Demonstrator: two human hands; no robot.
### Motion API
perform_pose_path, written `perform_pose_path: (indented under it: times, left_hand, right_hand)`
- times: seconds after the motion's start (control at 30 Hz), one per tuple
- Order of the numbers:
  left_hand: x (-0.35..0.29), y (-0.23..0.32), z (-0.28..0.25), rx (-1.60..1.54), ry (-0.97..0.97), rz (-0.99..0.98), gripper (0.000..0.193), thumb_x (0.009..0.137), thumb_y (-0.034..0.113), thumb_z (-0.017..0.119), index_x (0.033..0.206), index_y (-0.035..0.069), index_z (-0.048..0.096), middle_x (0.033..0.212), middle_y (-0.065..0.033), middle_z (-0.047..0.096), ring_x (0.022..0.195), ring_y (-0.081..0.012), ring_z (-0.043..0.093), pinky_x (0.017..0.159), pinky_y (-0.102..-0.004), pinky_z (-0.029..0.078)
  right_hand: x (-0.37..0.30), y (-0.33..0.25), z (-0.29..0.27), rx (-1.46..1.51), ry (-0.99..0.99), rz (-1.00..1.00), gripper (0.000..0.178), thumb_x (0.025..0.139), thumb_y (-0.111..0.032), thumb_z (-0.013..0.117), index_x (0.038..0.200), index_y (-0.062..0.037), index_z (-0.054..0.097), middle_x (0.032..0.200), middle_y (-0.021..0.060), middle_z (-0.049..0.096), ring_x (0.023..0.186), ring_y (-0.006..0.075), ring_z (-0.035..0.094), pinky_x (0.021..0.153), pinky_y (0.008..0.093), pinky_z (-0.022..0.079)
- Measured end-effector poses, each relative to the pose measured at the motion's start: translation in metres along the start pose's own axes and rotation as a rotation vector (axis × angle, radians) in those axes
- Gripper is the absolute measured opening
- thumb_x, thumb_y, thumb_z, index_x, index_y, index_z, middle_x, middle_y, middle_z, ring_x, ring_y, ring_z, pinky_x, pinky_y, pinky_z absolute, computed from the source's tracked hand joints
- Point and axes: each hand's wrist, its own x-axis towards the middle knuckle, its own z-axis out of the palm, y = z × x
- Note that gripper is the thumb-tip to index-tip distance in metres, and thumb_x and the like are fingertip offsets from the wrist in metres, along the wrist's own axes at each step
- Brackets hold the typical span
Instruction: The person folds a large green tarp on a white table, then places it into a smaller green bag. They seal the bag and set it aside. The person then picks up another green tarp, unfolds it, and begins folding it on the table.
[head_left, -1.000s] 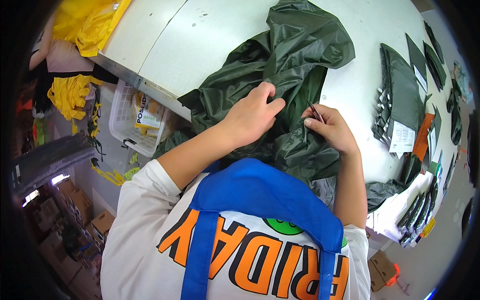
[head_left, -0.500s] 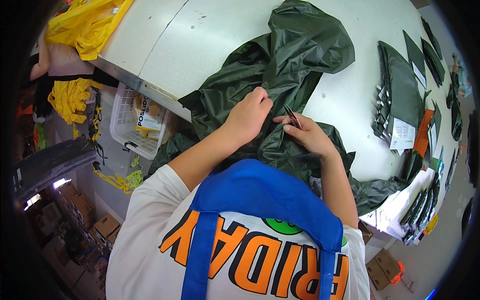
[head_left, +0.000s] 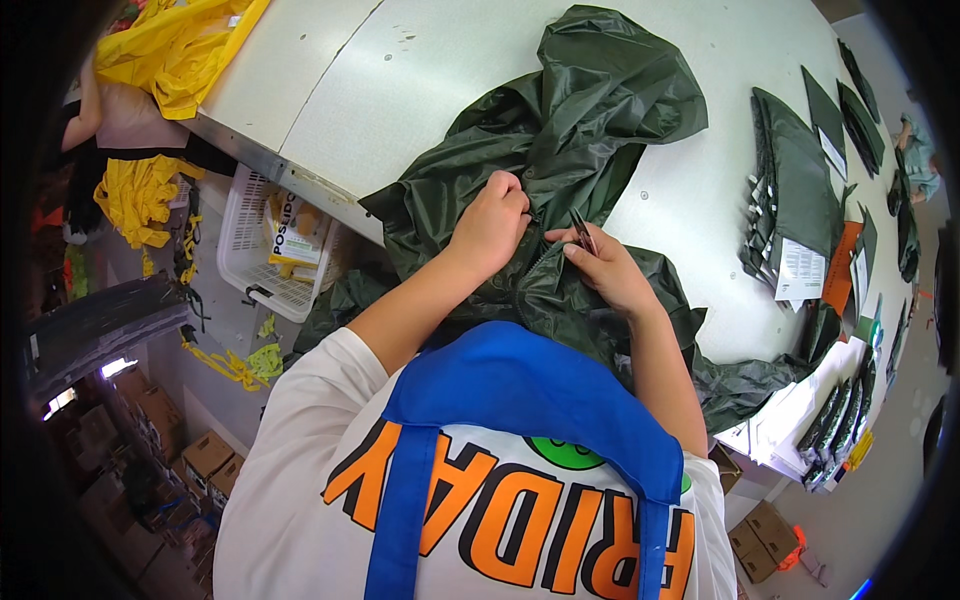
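Observation:
A dark green, shiny garment (head_left: 610,95) that looks like a rain jacket lies bunched on the white table in front of me. My left hand (head_left: 490,228) is closed, its fingertips pinching the jacket's fabric near the middle. To its right, my right hand (head_left: 608,272) is closed around small thread snips (head_left: 583,230), points up and away from me. The thumb and fingers of that hand also touch the jacket's front edge beside a zipper (head_left: 540,262). Part of the snips is hidden in the palm. Loose folds hang over the table's near edge.
Folded dark green packs with white labels (head_left: 795,180) lie on the table (head_left: 690,210) at the right. On the left, a white plastic basket (head_left: 240,235) holds yellow packages. Beyond it are yellow garments (head_left: 180,55) and another person's arm (head_left: 85,115). Cardboard boxes (head_left: 765,540) stand at lower right.
My left hand has shifted slightly left along the jacket, a little farther from my right hand. The right hand has barely moved and keeps hold of the snips.

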Motion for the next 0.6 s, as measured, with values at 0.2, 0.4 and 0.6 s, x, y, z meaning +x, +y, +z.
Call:
perform_pose_path:
  times: [0.2, 0.4, 0.6]
  left_hand:
    - [-0.001, -0.010, 0.006, -0.076, -0.043, -0.085, 0.021, 0.071, 0.001, 0.073, 0.085, 0.000, 0.057, 0.106, -0.0125, 0.050, 0.082, -0.0295, 0.059, 0.070, -0.0359, 0.050]
    - [0.003, 0.017, -0.015, -0.230, 0.203, 0.135, 0.018, 0.071, -0.004, 0.068, 0.083, 0.003, 0.056, 0.101, -0.0115, 0.055, 0.078, -0.0272, 0.057, 0.069, -0.0341, 0.049]
    - [0.031, 0.045, -0.049, -0.295, 0.131, 0.535, 0.023, 0.072, -0.007, 0.066, 0.085, 0.004, 0.051, 0.097, -0.0116, 0.064, 0.080, -0.0278, 0.059, 0.070, -0.0346, 0.048]
  right_hand:
    - [0.001, 0.006, 0.001, 0.036, 0.011, -0.044, 0.014, 0.095, -0.014, 0.052, 0.099, -0.0014, 0.055, 0.115, 0.0056, 0.062, 0.094, 0.0100, 0.049, 0.089, 0.0263, 0.039]
    - [-0.005, 0.001, -0.001, 0.012, 0.151, -0.135, 0.010, 0.091, -0.011, 0.058, 0.097, -0.0027, 0.056, 0.089, -0.0017, 0.057, 0.081, 0.0062, 0.047, 0.075, 0.0225, 0.040]
    - [-0.021, -0.057, -0.009, -0.026, 0.205, -0.254, 0.012, 0.085, -0.006, 0.063, 0.094, -0.0031, 0.057, 0.076, -0.0061, 0.049, 0.068, 0.0024, 0.040, 0.062, 0.0190, 0.034]
